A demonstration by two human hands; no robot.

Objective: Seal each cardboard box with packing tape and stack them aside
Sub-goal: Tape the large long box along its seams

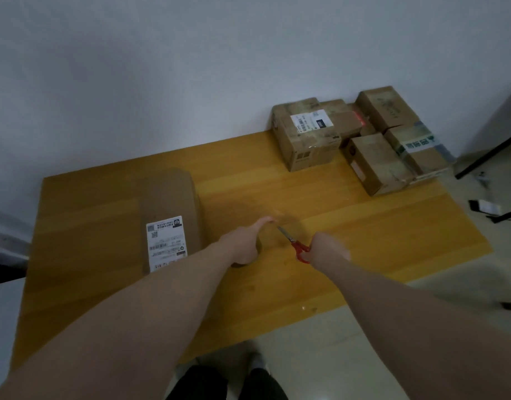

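Wooden table [364, 249], dim light. Left hand [242, 243] grips tape roll [258, 246]; right hand [326, 249] pinches red-handled scissors [294, 243]. Tape probably thin and clingy; keep it taut for the cut.

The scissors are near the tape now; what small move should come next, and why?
Probably close the scissors on the tape strip. The right hand holds them open, tips by the left hand, which grips the tape roll.

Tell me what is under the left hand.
Under the left hand, a brown roll of packing tape shows only at its edge on the yellow wooden table; the hand covers the rest.
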